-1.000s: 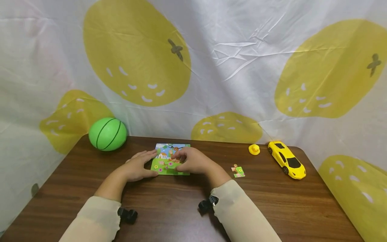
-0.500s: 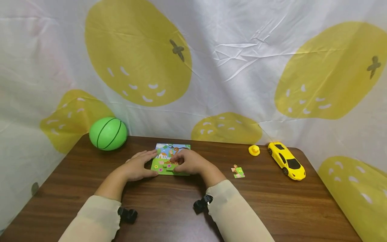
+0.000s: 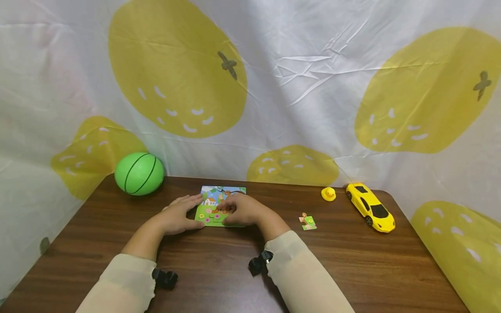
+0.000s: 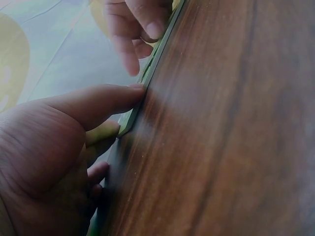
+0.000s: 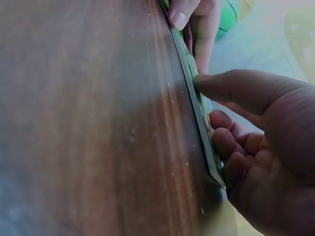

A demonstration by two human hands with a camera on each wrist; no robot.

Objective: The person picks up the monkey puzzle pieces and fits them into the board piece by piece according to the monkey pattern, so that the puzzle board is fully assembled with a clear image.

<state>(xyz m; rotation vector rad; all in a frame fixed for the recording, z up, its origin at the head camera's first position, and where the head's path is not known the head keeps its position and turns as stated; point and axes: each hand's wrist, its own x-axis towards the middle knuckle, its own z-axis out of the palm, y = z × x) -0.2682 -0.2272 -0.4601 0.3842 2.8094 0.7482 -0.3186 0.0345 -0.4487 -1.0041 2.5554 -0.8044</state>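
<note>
On the table lies a shallow jigsaw puzzle board (image 3: 202,211) with a picture of a house, grass and flowers. My left hand (image 3: 180,216) rests at its left side. The thumb touches the near edge by the corner and the fingers lie along the left edge. Over the board's right half is my right hand (image 3: 247,211), its thumb touching the board near the front edge in the right wrist view. Its index finger points across the picture; the other fingers are bent. No piece shows between them. The hand hides the board's right part. A loose puzzle piece (image 3: 309,222) lies to the right.
A green ball (image 3: 139,174) stands at the table's back left corner. At the back right are a yellow rubber duck (image 3: 328,194) and a yellow toy car (image 3: 371,208). A lemon-patterned cloth (image 3: 274,95) hangs behind the wooden table (image 3: 211,269).
My right hand has shifted slightly left and toward me over the board, and its fingers have spread a little. The left hand, the board and the loose piece stay in place.
</note>
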